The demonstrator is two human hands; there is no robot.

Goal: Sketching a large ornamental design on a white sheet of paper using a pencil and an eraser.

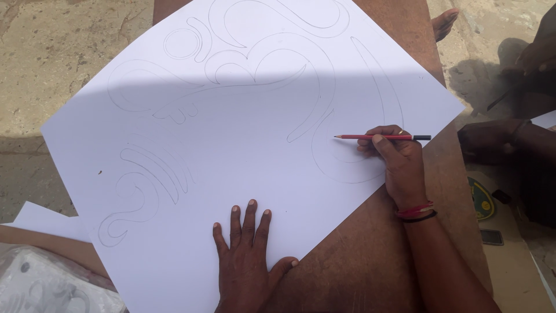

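A large white paper sheet with curved pencil outlines lies on a brown wooden board. My left hand rests flat on the sheet's lower part, fingers spread. Over the sheet's right side, my right hand grips a red pencil with a black end. The pencil lies nearly level with its tip pointing left, just above a drawn curve. Red and black thread bands circle my right wrist.
Another person's hand and forearm rest at the right edge, with a bare foot at the top right. More white paper and a clear plastic bag sit at the lower left. Sandy ground surrounds the board.
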